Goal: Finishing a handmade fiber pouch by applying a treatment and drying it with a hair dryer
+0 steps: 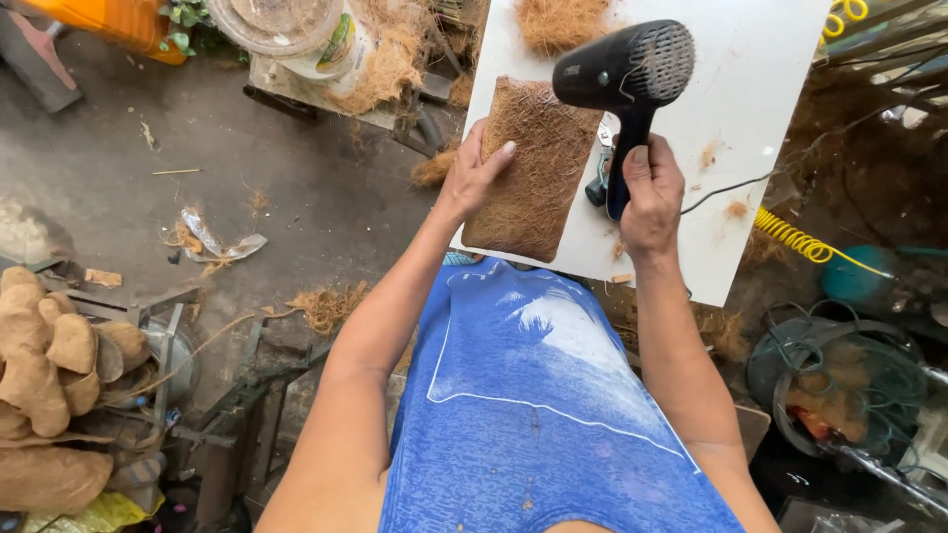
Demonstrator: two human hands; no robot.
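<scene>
Your left hand (476, 173) presses spread fingers on the pressed coir mat (533, 168) lying on the white surface (750, 89); your right hand (649, 192) grips the black hairdryer (624, 74) over it. Loose fibre (561, 20) waits at the far edge.

Littered grey concrete floor (296, 197), daylight

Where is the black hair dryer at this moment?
In the head view, upper centre-right: the right hand grips the black hair dryer over the white board, beside the brown fibre mat.

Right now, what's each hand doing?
Left hand: open, resting flat on the fibre mat.
Right hand: closed around the black hair dryer handle.
</scene>
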